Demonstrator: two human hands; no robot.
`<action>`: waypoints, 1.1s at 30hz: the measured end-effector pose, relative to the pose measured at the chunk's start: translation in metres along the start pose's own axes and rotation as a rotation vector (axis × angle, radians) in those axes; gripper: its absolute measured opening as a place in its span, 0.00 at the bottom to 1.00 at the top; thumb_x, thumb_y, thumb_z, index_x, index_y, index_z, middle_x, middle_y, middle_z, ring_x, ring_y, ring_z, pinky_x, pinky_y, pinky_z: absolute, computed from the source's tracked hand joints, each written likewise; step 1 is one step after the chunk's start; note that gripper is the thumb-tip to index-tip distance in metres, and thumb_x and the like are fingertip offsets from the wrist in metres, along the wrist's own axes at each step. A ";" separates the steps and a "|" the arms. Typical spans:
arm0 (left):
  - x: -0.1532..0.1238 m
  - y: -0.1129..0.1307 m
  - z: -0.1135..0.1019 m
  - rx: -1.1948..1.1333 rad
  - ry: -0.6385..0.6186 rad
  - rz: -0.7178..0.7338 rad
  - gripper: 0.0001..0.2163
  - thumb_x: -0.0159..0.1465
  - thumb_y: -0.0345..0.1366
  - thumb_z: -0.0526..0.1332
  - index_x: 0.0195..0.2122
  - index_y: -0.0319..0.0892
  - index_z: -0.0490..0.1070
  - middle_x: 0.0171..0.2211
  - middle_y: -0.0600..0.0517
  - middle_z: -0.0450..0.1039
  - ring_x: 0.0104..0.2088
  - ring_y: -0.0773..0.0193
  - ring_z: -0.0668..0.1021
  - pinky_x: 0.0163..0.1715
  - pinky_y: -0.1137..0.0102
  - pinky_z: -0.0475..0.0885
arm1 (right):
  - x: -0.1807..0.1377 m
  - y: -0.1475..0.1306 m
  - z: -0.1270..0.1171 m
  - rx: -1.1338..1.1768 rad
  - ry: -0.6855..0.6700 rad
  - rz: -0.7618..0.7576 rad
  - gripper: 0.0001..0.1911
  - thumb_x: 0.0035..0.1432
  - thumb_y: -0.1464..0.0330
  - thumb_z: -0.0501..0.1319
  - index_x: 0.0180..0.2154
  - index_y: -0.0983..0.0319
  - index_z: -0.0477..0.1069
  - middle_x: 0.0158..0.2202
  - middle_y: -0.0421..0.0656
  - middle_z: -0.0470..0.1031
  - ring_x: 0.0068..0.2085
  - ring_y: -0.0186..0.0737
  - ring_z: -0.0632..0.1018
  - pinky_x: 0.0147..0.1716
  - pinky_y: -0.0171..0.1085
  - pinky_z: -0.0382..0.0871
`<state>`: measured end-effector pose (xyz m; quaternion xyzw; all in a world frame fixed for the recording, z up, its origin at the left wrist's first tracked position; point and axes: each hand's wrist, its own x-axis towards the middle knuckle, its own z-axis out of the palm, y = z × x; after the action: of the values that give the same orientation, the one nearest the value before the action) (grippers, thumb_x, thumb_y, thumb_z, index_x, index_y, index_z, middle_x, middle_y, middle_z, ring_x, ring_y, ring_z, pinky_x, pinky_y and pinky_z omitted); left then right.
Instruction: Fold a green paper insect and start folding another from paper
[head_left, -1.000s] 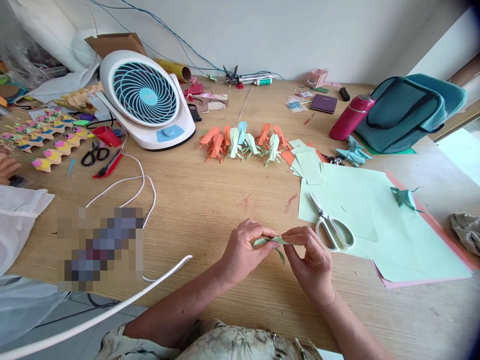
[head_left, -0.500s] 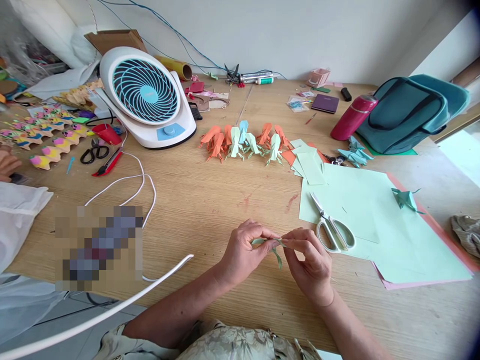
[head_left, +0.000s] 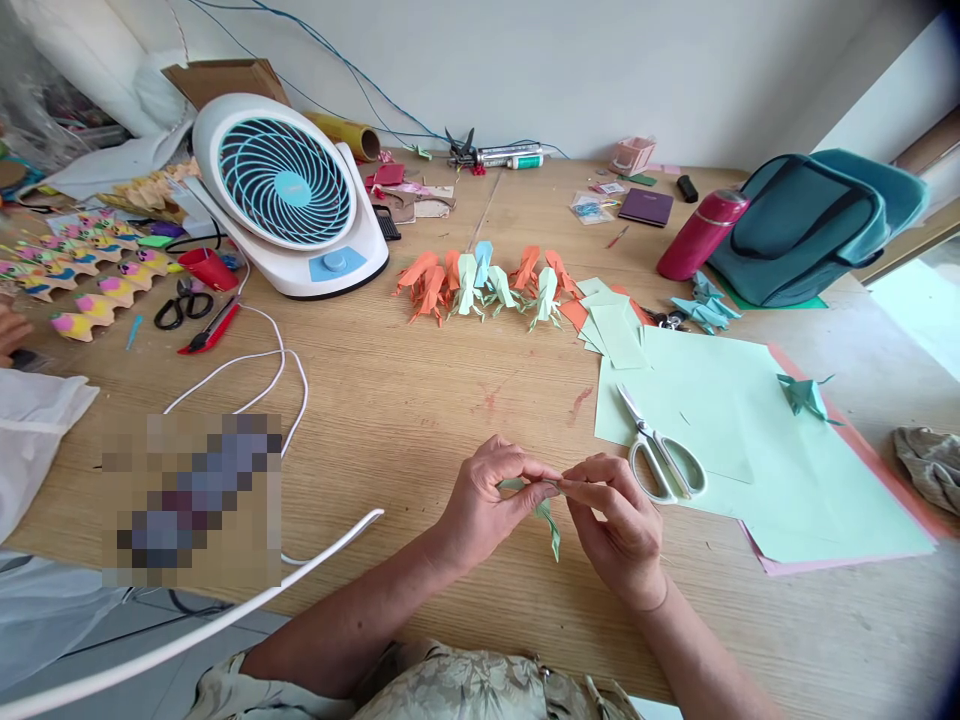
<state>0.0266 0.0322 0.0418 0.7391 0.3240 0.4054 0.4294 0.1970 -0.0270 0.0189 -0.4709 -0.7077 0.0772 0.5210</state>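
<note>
Left hand (head_left: 480,507): fingers (head_left: 526,463) bent over the opposed thumb, pinching | Right hand (head_left: 619,528): fingers curled, tips just beside the left's | Forearms (head_left: 352,618): converging inward over the tabletop's (head_left: 405,400) near edge | Wrists (head_left: 433,548): both nearly straight

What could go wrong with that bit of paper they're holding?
The green paper strip is thin where the left hand and right hand pinch it, so it might tear or crease. The scissors lie close to the right hand, so a careless movement could knock them.
</note>
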 end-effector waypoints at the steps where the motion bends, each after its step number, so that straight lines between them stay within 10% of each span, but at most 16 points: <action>1: 0.000 0.000 0.000 0.004 0.001 0.004 0.02 0.63 0.32 0.68 0.36 0.44 0.80 0.29 0.54 0.78 0.33 0.64 0.73 0.39 0.69 0.67 | 0.000 0.000 -0.001 0.003 -0.004 0.004 0.21 0.59 0.85 0.59 0.46 0.55 0.73 0.36 0.43 0.72 0.38 0.41 0.76 0.36 0.43 0.70; 8: 0.002 -0.004 -0.001 0.036 0.016 0.088 0.02 0.63 0.33 0.68 0.36 0.44 0.80 0.28 0.54 0.78 0.32 0.65 0.73 0.38 0.69 0.67 | 0.002 -0.002 -0.003 0.060 -0.022 0.080 0.18 0.60 0.83 0.58 0.45 0.56 0.73 0.38 0.44 0.71 0.39 0.41 0.75 0.37 0.41 0.70; 15: 0.004 -0.006 -0.009 0.165 0.015 0.236 0.02 0.64 0.34 0.67 0.37 0.45 0.80 0.28 0.54 0.79 0.34 0.64 0.72 0.41 0.67 0.66 | 0.009 0.003 -0.005 0.470 -0.187 0.462 0.03 0.64 0.70 0.62 0.35 0.58 0.73 0.32 0.41 0.70 0.35 0.39 0.71 0.36 0.38 0.65; 24: 0.013 -0.004 -0.021 0.174 -0.118 0.341 0.03 0.64 0.35 0.67 0.37 0.45 0.80 0.30 0.54 0.80 0.34 0.65 0.71 0.43 0.67 0.65 | 0.012 0.013 -0.018 0.981 -0.521 0.817 0.15 0.66 0.58 0.59 0.34 0.61 0.76 0.32 0.41 0.66 0.35 0.37 0.66 0.37 0.36 0.60; 33: 0.011 -0.006 -0.020 0.268 -0.278 0.327 0.04 0.62 0.39 0.69 0.36 0.46 0.79 0.30 0.56 0.80 0.36 0.64 0.72 0.46 0.66 0.62 | 0.013 0.014 -0.017 0.999 -0.608 0.990 0.17 0.56 0.56 0.69 0.29 0.63 0.73 0.26 0.37 0.64 0.30 0.33 0.61 0.32 0.34 0.54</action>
<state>0.0135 0.0509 0.0460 0.8807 0.1889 0.3174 0.2965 0.2187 -0.0163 0.0271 -0.3997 -0.4077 0.7384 0.3590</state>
